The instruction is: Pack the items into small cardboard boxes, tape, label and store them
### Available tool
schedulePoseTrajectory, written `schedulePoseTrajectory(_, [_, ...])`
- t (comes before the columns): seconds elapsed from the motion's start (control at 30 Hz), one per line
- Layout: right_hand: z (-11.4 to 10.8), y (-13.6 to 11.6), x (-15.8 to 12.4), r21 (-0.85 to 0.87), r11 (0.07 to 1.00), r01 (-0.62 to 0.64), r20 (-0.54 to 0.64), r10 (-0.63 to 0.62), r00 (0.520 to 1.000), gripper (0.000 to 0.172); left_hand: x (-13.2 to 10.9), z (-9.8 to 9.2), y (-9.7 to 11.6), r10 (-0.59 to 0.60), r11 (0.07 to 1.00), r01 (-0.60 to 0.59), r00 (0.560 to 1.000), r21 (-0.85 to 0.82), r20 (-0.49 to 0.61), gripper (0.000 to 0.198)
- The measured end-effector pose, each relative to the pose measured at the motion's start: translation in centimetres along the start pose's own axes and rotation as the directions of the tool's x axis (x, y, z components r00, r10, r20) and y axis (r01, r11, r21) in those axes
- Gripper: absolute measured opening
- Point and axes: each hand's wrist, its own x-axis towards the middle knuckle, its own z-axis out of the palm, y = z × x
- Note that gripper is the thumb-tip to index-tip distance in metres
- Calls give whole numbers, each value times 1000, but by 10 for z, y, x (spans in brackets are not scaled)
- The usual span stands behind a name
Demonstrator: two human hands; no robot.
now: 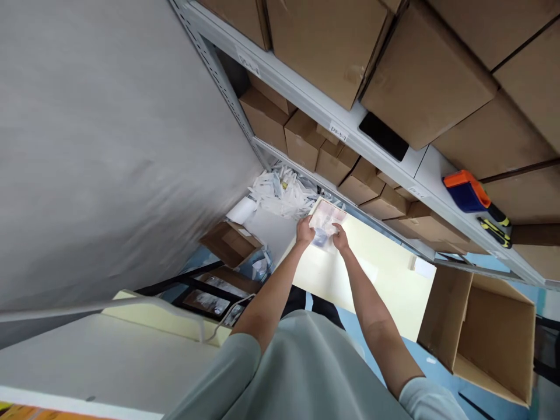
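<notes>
Both my arms reach out over a pale yellow table (385, 274). My left hand (304, 231) and my right hand (340, 239) are closed on the two sides of a clear plastic packet (324, 220) with pinkish and bluish contents. The packet is held just above the table's far end. Just beyond it lies a heap of white crumpled packets (280, 195). A white roll (242, 210) rests to the left of the heap.
Grey metal shelving (306, 99) packed with cardboard boxes runs along the right. A black phone (384, 136) and an orange-blue tape dispenser (468, 192) lie on a shelf. An open cardboard box (485, 332) stands right of the table, another open box (227, 242) at the left. A grey wall (109, 146) fills the left.
</notes>
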Motion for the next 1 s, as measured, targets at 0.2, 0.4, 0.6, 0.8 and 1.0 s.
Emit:
schedulePoseTrajectory(0.2, [-12,-34,-31,-94,995,-16,-100,6,995,62,-35,-18,29,50,999,-52,989,-13,-137,51])
schedulePoseTrajectory(0.4, [-40,-9,-144,59,998,15,-163,-5,987,65,-115,-62,25,131,985,-152,966,-80,-222,39])
schedulePoseTrajectory(0.6, [-70,-4,-225,206,972,110,-127,-85,988,70,-223,-81,37,235,909,-337,900,-244,-368,52])
schedulePoseTrajectory(0.8, [-99,-65,-254,201,910,363,86,-386,919,56,-327,-112,52,235,878,-409,822,-250,-519,46])
schedulePoseTrajectory(1.0, [-66,-87,-315,337,831,443,402,-552,730,44,-456,-165,29,-13,923,-267,695,-276,-719,24])
